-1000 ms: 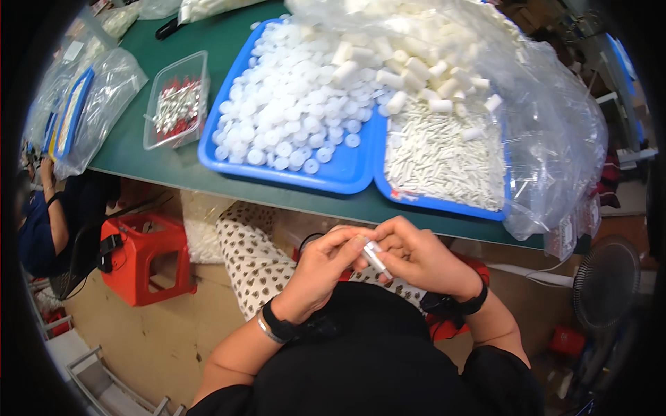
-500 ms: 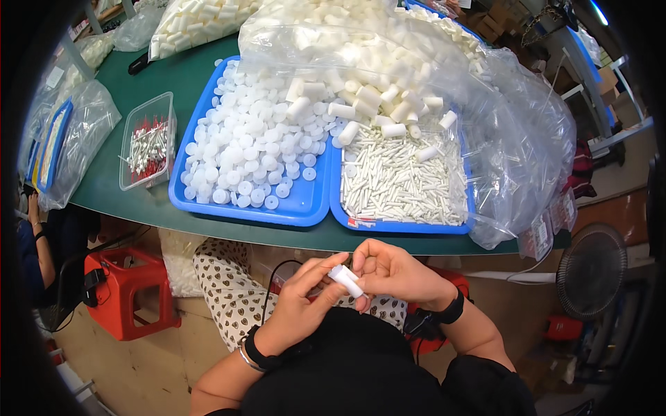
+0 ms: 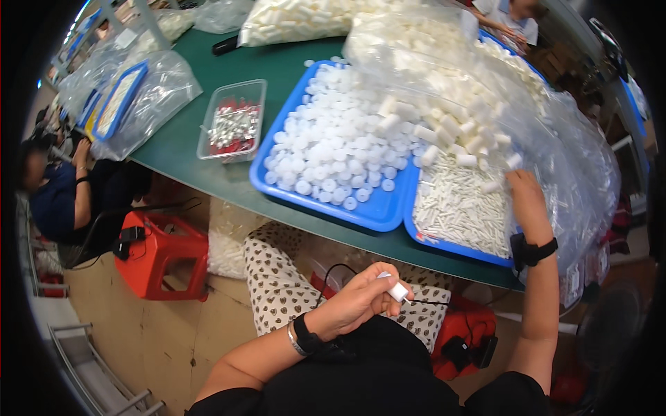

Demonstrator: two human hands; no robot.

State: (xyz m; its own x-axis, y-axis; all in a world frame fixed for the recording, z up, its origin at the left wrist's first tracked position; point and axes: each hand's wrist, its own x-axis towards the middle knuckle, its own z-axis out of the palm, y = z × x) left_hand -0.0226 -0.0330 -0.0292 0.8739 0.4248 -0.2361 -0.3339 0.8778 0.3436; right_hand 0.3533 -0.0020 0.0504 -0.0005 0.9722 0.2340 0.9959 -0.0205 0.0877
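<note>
My left hand [image 3: 359,299], in front of my body, is closed around a short white cylinder [image 3: 397,291]. A thin white stem sticks out of the cylinder's lower end. Stretched over the right edge of the right-hand blue tray, my right hand [image 3: 528,197] has its fingers bent down and close together; their tips are blurred and partly hidden. Right by those fingertips lies a cream foam cylinder [image 3: 513,161], and whether they touch it I cannot tell. Many thin white rods [image 3: 461,211] fill that tray. In the left-hand blue tray [image 3: 381,216] are heaped translucent white discs [image 3: 333,149].
A clear plastic box [image 3: 232,125] of red and white pins stands left on the green table [image 3: 187,163]. Large plastic bags of foam cylinders [image 3: 298,17] lie at the back. A red stool [image 3: 163,256] stands below the table. Other people sit at far left and back right.
My right hand has let go of the white cylinder and moved up and right to the rod tray. My left hand keeps the cylinder. The view has swung left.
</note>
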